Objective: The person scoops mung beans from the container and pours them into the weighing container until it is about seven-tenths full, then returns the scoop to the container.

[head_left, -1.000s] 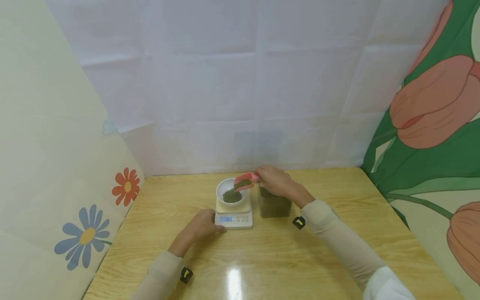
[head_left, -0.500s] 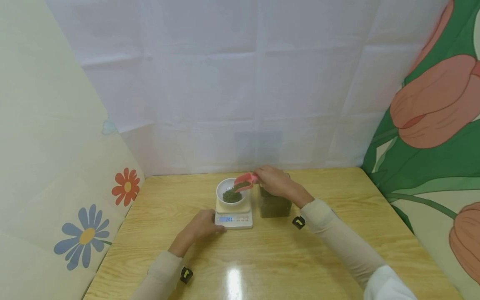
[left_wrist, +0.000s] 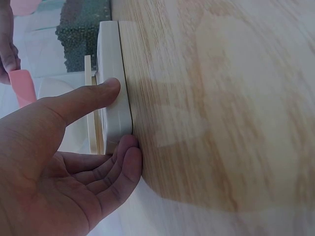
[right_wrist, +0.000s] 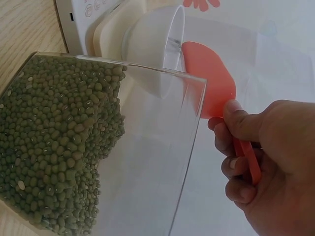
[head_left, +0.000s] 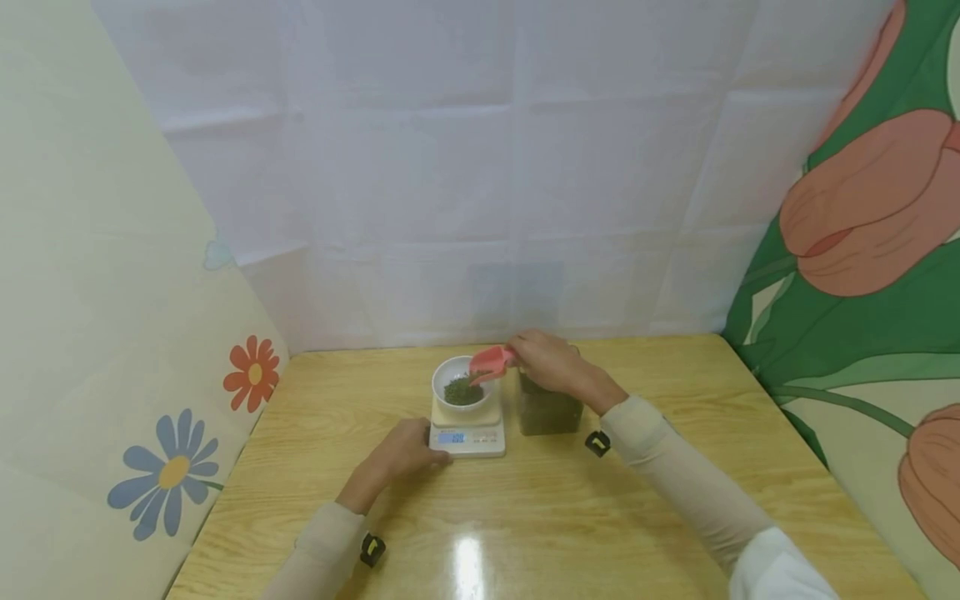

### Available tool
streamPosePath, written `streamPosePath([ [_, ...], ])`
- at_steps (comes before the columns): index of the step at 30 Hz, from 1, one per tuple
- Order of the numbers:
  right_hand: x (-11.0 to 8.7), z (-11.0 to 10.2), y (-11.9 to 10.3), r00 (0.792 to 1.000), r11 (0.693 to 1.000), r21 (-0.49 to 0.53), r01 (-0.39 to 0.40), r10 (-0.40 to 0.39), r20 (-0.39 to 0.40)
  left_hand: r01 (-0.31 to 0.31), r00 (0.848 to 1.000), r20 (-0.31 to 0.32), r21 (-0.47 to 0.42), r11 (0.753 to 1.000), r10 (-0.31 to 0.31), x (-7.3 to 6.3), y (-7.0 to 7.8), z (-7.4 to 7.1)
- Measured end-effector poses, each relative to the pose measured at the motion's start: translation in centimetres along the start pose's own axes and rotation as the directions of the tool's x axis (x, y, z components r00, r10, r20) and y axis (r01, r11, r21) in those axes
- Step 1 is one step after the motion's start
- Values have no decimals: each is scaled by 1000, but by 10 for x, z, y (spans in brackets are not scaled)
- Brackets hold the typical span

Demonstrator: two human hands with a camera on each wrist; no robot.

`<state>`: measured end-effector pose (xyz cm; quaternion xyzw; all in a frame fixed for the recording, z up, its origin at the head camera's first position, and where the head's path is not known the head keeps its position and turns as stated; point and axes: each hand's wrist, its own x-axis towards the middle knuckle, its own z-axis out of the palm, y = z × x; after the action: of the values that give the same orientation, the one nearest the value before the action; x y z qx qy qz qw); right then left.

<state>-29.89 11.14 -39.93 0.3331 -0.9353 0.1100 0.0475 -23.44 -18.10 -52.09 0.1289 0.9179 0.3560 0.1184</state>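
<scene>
My right hand grips the handle of a pink scoop. The scoop tilts over the right rim of a white bowl, with a few mung beans at its lip and a green heap in the bowl. Below the bowl is a white kitchen scale with a cream platform and a lit display whose digits are too blurred to read surely. My left hand holds the scale's near left corner, thumb on the front side and fingers curled at the left side.
A clear container part filled with mung beans stands right of the scale, under my right forearm. The wooden table meets a white sheet behind and flower-painted panels at both sides.
The scoop has tilted further, and the beans in it have dwindled as they slide into the bowl. The scale's display has changed. My left hand stays in place.
</scene>
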Motion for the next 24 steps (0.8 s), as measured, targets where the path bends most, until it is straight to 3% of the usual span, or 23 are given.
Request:
streamPosePath([
  [24, -3, -3, -2, 1000, 1000, -21, 18, -18, -11, -1, 1000, -1, 6, 1000, 1, 2, -2, 1],
])
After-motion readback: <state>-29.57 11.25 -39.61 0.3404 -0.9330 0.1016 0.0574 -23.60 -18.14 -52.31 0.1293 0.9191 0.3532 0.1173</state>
